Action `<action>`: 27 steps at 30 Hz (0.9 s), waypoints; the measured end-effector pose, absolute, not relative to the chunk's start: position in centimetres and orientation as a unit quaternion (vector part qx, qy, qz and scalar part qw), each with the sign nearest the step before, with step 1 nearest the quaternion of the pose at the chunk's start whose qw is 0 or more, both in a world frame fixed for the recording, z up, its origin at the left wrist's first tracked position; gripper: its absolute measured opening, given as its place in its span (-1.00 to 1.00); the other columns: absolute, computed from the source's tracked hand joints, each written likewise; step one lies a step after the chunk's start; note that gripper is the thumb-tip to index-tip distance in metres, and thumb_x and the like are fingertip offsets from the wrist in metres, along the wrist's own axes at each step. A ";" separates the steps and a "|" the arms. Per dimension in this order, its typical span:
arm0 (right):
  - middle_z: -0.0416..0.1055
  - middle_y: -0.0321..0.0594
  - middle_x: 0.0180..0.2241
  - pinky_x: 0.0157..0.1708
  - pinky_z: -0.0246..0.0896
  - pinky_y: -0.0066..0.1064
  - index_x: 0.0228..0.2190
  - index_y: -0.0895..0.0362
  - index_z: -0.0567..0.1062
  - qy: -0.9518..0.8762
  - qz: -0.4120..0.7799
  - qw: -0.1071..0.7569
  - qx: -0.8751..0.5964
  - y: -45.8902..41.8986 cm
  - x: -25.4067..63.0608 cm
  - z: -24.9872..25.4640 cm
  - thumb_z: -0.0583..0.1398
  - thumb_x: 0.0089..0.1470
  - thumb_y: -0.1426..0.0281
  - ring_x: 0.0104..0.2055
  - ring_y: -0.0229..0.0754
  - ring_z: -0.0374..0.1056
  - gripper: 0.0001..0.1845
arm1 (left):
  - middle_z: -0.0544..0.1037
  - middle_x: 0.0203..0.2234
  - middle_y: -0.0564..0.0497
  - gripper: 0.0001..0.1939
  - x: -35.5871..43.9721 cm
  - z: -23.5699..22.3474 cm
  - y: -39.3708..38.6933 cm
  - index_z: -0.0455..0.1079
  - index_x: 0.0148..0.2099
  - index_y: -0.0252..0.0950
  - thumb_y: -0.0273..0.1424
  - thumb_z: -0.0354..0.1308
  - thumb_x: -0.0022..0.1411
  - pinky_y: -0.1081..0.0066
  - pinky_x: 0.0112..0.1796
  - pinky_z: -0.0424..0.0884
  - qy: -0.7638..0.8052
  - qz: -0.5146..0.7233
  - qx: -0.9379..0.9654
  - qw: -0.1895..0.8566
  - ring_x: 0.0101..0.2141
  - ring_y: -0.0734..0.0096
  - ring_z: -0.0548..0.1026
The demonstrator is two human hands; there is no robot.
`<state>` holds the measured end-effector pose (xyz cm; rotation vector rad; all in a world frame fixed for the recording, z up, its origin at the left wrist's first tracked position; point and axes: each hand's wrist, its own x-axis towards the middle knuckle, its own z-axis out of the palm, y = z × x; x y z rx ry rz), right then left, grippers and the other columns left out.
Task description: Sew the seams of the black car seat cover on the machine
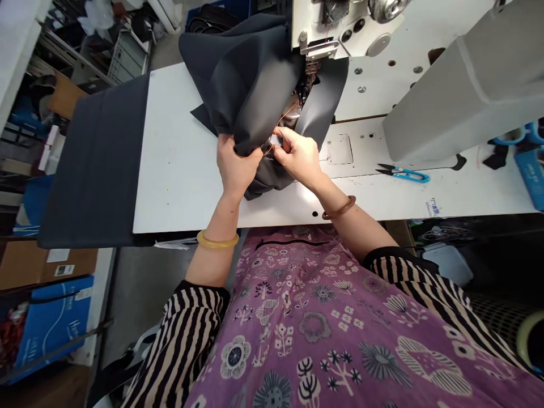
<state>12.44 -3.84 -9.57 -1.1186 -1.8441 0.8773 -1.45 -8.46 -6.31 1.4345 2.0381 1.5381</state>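
Note:
Dark grey fabric (255,85), bunched up, lies over the sewing machine's bed under the needle and presser foot (304,93). My left hand (238,161) is closed on the fabric's near edge, thumb pointing right. My right hand (300,156) is closed in a pinch close to the left thumb. A small pale, shiny piece shows at its fingertips; its kind I cannot make out. An orange thread (281,118) runs from the needle area down to the fingers of both hands. The fabric partly hides the fingers of my left hand.
Blue-handled scissors (410,174) lie on the white table (467,192) at the right. The grey machine column (450,96) rises behind them. A dark panel (97,170) borders the table on the left. A blue box (531,175) stands at the far right.

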 end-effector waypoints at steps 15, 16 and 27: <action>0.30 -0.39 -0.57 -0.30 0.22 -0.40 -0.05 0.14 0.50 -0.714 0.434 0.376 -0.401 -3.5 13.1 -8.4 0.13 -0.07 0.49 -0.46 -0.27 0.23 -0.51 | 0.54 -0.51 0.10 -0.73 -2.2 -5.7 -7.2 0.49 -0.44 -0.34 -0.51 0.18 -0.35 0.42 -0.31 0.46 0.528 0.568 0.327 0.540 -0.44 0.46 0.47; 0.30 -0.39 -0.57 -0.32 0.20 -0.40 -0.09 0.14 0.52 -0.715 0.433 0.361 -0.412 -3.3 12.9 -8.2 0.13 -0.07 0.50 -0.47 -0.27 0.21 -0.54 | 0.53 -0.52 0.10 -0.75 -2.2 -5.7 -7.1 0.49 -0.46 -0.34 -0.51 0.16 -0.35 0.42 -0.33 0.45 0.530 0.569 0.322 0.540 -0.46 0.47 0.45; 0.36 -0.32 -0.44 -0.27 0.23 -0.40 -0.43 0.12 0.38 -0.650 0.469 0.479 -0.357 -4.5 12.5 -9.8 0.14 0.14 0.29 -0.37 -0.30 0.25 -0.83 | 0.48 -0.48 0.10 -0.73 -1.5 -4.8 -8.0 0.42 -0.38 -0.30 -0.45 0.33 -0.23 0.41 -0.26 0.43 0.607 0.583 0.423 0.335 -0.35 0.40 0.49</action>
